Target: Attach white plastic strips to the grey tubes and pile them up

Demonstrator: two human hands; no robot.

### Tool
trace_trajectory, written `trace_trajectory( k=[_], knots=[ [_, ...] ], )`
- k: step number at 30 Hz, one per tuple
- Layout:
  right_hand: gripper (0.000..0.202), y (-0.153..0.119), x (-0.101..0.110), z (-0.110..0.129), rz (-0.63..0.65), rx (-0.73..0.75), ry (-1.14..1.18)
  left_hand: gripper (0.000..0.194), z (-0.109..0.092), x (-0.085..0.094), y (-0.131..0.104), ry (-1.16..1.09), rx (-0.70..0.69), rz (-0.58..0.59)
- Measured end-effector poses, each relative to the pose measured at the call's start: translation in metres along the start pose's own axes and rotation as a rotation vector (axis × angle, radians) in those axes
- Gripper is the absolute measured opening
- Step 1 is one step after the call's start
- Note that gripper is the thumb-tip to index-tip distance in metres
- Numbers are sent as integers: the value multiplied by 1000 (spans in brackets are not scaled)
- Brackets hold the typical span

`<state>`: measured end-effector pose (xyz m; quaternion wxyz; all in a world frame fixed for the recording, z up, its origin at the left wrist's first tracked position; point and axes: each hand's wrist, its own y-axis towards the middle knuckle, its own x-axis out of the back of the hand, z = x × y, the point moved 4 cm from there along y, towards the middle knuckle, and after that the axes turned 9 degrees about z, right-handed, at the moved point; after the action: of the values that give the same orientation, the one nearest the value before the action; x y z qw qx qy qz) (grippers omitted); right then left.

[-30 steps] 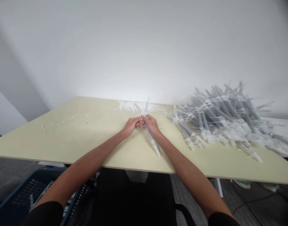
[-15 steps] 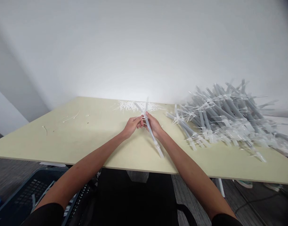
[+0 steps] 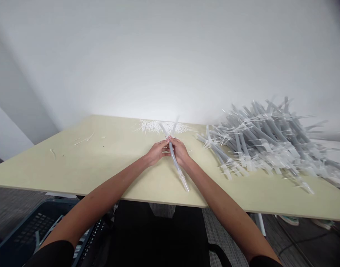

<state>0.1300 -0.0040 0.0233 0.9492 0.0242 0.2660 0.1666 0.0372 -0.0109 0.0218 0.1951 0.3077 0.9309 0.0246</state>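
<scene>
A translucent Y-shaped tube assembly (image 3: 173, 157) is held at its fork between both hands, over the middle of the table. Two short branches point away from me, and the longer leg slants down toward the table's front edge, ending in a clear connector. My right hand (image 3: 180, 151) is closed around the tube from the right, thumb at the fork. My left hand (image 3: 157, 152) meets it from the left, thumb and fingers pinched at the same joint. Any cable tie between the left fingertips is too small to make out. Behind the hands lies a heap of white cable ties (image 3: 149, 126).
A large pile of similar tube assemblies (image 3: 258, 137) covers the right side of the table (image 3: 89, 174). A few loose ties (image 3: 85, 139) lie at the left. Below the table's left front stands a dark blue basket (image 3: 33, 222). A wall rises behind.
My left hand has moved right and up against the fork, its thumb now meeting the right thumb. The tube has shifted slightly left, and its lower end sits a little nearer me.
</scene>
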Motion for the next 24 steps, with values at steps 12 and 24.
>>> trace_trajectory(
  k=[12, 24],
  knots=[
    [28, 0, -1, 4, 17, 52, -87, 33, -2, 1, 2, 31, -111, -9],
    [38, -1, 1, 14, 23, 149, -314, 48, -4, 11, -1, 383, -82, -53]
  ],
)
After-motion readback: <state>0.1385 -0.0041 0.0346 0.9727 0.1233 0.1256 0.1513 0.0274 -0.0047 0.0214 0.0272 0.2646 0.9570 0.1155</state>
